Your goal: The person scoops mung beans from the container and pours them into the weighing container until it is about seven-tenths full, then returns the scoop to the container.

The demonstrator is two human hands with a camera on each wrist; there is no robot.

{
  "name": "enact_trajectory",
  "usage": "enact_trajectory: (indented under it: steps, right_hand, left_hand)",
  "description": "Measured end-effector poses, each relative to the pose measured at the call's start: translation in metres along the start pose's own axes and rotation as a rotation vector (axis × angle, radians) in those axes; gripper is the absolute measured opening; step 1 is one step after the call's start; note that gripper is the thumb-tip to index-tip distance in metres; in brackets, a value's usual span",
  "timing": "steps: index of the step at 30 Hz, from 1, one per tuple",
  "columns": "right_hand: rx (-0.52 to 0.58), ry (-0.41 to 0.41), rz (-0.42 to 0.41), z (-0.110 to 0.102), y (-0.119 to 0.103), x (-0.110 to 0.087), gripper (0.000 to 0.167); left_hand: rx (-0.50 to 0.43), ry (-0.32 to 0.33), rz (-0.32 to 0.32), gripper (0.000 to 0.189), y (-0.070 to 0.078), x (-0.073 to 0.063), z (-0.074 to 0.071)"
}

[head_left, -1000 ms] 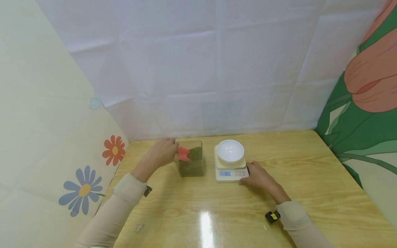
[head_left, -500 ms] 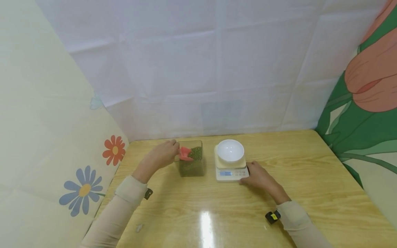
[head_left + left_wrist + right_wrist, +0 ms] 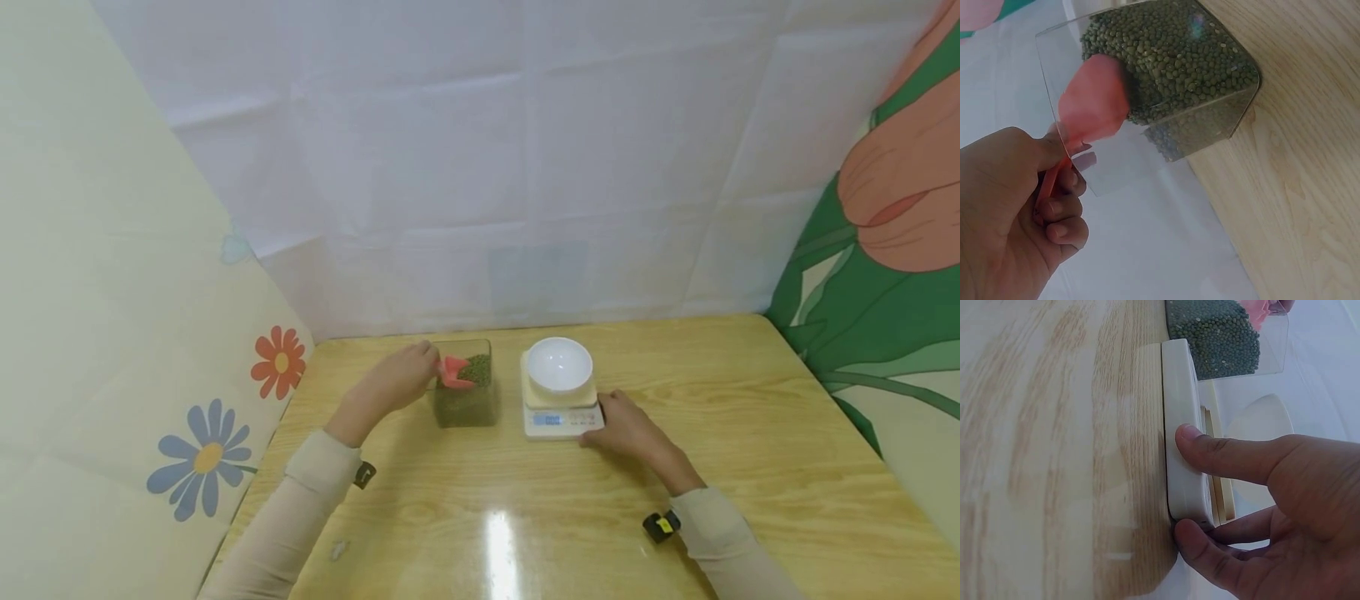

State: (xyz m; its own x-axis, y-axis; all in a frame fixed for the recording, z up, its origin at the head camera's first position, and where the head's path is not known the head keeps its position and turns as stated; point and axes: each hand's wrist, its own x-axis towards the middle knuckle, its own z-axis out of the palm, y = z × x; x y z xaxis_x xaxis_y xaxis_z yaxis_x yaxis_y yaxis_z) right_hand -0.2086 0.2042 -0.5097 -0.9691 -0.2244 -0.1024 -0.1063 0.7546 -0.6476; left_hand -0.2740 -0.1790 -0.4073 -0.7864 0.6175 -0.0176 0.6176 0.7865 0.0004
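Observation:
My left hand [image 3: 401, 375] grips the handle of a red scoop [image 3: 454, 372], fingers curled round it. The scoop's head [image 3: 1094, 100] is inside a clear square container [image 3: 465, 412], its front edge against the green mung beans [image 3: 1172, 56]. On the right, my right hand [image 3: 624, 425] holds the near right corner of a white kitchen scale [image 3: 536, 428]. In the right wrist view its thumb [image 3: 1222, 450] lies on the scale's front edge and the other fingers are at the side. A white bowl [image 3: 558, 365] stands on the scale's platform and looks empty inside.
The wooden table [image 3: 420, 517] carries the container and the scale side by side, a small gap between them. Behind them hangs a white cloth [image 3: 420, 208]. Flower-patterned panels [image 3: 112, 333] border the left and right sides.
My left hand has moved slightly right, pushing the scoop further toward the beans in the container. The right hand, scale and bowl stay where they were.

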Motion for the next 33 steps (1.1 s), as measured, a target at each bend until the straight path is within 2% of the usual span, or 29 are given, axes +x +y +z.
enact_trajectory:
  steps: [19,30,33]
  right_hand:
    - [-0.030,0.010,0.008,-0.001,-0.003,-0.002,0.078]
    - [-0.017,0.006,0.023,-0.001,-0.003,-0.001,0.080]
    - [-0.015,0.008,0.022,-0.001,-0.001,-0.001,0.080]
  left_hand:
    - [-0.014,0.078,0.009,0.008,0.004,0.006,0.013]
    - [-0.002,0.066,-0.011,0.012,0.006,0.010,0.015]
    - [-0.024,0.068,-0.009,0.013,0.007,0.010,0.014]
